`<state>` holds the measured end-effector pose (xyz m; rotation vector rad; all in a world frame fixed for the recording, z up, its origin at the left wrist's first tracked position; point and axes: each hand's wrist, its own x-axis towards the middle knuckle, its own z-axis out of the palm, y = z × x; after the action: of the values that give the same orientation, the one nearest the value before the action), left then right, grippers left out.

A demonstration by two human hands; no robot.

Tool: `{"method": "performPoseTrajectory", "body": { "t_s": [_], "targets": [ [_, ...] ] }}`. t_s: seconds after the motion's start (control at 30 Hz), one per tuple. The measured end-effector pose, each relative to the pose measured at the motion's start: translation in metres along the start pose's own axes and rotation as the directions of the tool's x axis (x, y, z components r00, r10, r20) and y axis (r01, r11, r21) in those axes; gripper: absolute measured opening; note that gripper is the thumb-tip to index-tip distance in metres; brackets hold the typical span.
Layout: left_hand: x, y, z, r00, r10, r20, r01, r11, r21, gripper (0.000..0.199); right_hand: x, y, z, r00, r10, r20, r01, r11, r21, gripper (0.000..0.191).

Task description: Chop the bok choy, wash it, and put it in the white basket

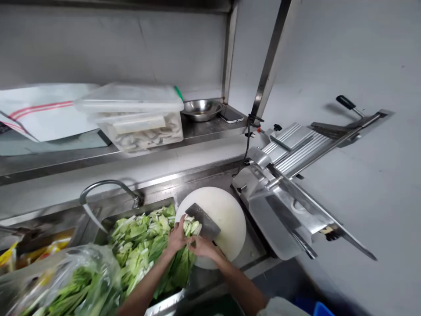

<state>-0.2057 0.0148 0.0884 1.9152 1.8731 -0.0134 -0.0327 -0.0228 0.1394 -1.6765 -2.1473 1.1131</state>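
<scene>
A round white cutting board [230, 219] lies beside the sink. On its left side is a bunch of leafy greens [193, 227], with pale stems on the board and leaves hanging toward me. My left hand [176, 238] is closed around the bunch near the stem ends. Close beside it, my right hand [201, 246] is closed at the near end of a cleaver [204, 223], fingers touching the greens. The flat blade lies over the board, right of the stems; the handle is mostly hidden by my right hand.
Left of the board, a sink basin [167, 295] is heaped with cut greens [141, 241] under a curved faucet [110, 182]. A plastic bag of greens [92, 272] stands nearer left. A metal slicer [279, 206] stands right. The shelf holds a plastic tub [144, 134], steel bowl [201, 109] and phone [231, 115].
</scene>
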Motion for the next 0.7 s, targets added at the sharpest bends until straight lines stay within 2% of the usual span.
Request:
{"method": "performPoseTrajectory", "body": {
  "t_s": [0.07, 0.1, 0.13, 0.17, 0.2, 0.23, 0.27, 0.3, 0.33, 0.37, 0.43, 0.5, 0.57, 0.63, 0.7],
  "targets": [
    [-0.004, 0.006, 0.01, 0.999, -0.01, -0.04, 0.014, 0.996, 0.084, 0.103, -0.019, -0.01, -0.056, 1.0, -0.021, 0.003, 0.021, 1.0, -0.023, 0.006],
    [-0.005, 0.009, 0.013, 0.999, -0.012, -0.053, 0.018, 0.994, 0.112, 0.101, -0.028, -0.02, -0.094, 0.998, 0.003, -0.065, -0.005, 0.999, -0.043, 0.018],
    [-0.006, 0.011, 0.016, 0.998, -0.011, -0.061, 0.019, 0.992, 0.128, 0.1, -0.035, -0.033, -0.137, 0.975, -0.055, -0.216, 0.043, 0.997, -0.061, 0.026],
    [-0.006, 0.012, 0.017, 0.998, -0.008, -0.068, 0.017, 0.991, 0.133, 0.099, -0.04, -0.049, -0.183, 0.914, -0.109, -0.39, 0.081, 0.993, -0.089, 0.029],
    [-0.005, 0.013, 0.018, 0.997, -0.003, -0.075, 0.012, 0.991, 0.131, 0.099, -0.041, -0.066, -0.23, 0.816, -0.138, -0.562, 0.073, 0.988, -0.137, 0.031],
    [-0.005, 0.013, 0.018, 0.997, 0.005, -0.079, 0.004, 0.992, 0.124, 0.099, -0.038, -0.082, -0.275, 0.695, -0.168, -0.699, 0.035, 0.979, -0.201, 0.031],
    [-0.004, 0.012, 0.018, 0.997, 0.012, -0.078, -0.003, 0.993, 0.116, 0.098, -0.03, -0.096, -0.316, 0.58, -0.206, -0.788, -0.018, 0.964, -0.266, 0.032],
    [-0.003, 0.011, 0.018, 0.997, 0.016, -0.073, -0.008, 0.994, 0.109, 0.097, -0.019, -0.108, -0.352, 0.504, -0.241, -0.829, -0.076, 0.944, -0.321, 0.035],
    [-0.002, 0.009, 0.018, 0.998, 0.015, -0.065, -0.008, 0.995, 0.102, 0.097, -0.004, -0.116, -0.382, 0.476, -0.264, -0.839, -0.132, 0.922, -0.365, 0.041],
    [-0.001, 0.008, 0.019, 0.998, 0.012, -0.059, -0.006, 0.995, 0.096, 0.096, 0.012, -0.122, -0.407, 0.492, -0.26, -0.831, -0.189, 0.9, -0.393, 0.048],
    [0.0, 0.006, 0.02, 0.999, 0.006, -0.052, -0.002, 0.996, 0.086, 0.096, 0.045, -0.126, -0.442, 0.572, -0.155, -0.805, -0.313, 0.867, -0.389, 0.065],
    [0.001, 0.005, 0.023, 0.998, 0.006, -0.059, -0.001, 0.997, 0.079, 0.096, 0.072, -0.127, -0.466, 0.67, 0.001, -0.743, -0.397, 0.845, -0.357, 0.074],
    [0.002, 0.004, 0.024, 0.998, 0.007, -0.061, -0.002, 0.997, 0.079, 0.095, 0.089, -0.128, -0.483, 0.734, 0.131, -0.667, -0.434, 0.846, -0.311, 0.077],
    [0.003, 0.005, 0.024, 0.999, 0.001, -0.054, 0.003, 0.997, 0.075, 0.095, 0.098, -0.131, -0.495, 0.758, 0.213, -0.616, -0.45, 0.855, -0.258, 0.082],
    [0.002, 0.006, 0.021, 0.999, -0.006, -0.038, 0.008, 0.998, 0.068, 0.095, 0.101, -0.134, -0.503, 0.761, 0.257, -0.595, -0.457, 0.864, -0.211, 0.088]
  ]
}}
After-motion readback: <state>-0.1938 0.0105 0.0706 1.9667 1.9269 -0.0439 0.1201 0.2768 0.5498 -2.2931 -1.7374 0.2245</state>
